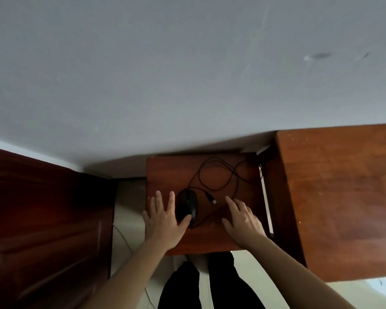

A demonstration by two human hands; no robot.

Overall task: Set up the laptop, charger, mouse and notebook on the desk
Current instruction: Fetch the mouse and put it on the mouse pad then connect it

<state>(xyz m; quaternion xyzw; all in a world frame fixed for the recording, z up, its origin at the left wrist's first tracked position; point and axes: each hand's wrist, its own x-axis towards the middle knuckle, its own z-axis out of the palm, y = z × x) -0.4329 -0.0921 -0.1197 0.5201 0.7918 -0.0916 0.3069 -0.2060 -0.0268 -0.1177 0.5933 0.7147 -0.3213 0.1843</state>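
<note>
- Black mouse (188, 207) lies on the small wooden stand (165, 172) between your two hands, much closer to your left one.
- Your left hand (163, 216) is spread wide and flat, fingers fanned toward the wall (165, 74), and it holds nothing. Its thumb presses against the near end of the mouse, while the other fingers rest on the wood just left of it.
- Your right hand (243, 217) is also open and empty, fingers loosely spread and pointing up and left. It sits apart from the mouse, with bare wood between them.
- The mouse cable (218, 175) runs from the far end of the mouse and loops in a loose coil on the stand, beyond both of your hands.
- The cable's plug (212, 199) lies on the wood just past your right fingertips, between them and the mouse, touching neither.
- To the right of your right hand stands the larger wooden desk (343, 192), its top higher than the stand and separated from it by a narrow gap.
- To the left of your left hand is a dark wooden door (42, 219), well apart from the stand.
- Below your forearms you can see your dark trousers (223, 284) and pale floor (129, 208), with a thin white cord (124, 237) trailing across the floor near your left arm.
- Laptop, charger and notebook are out of view.
</note>
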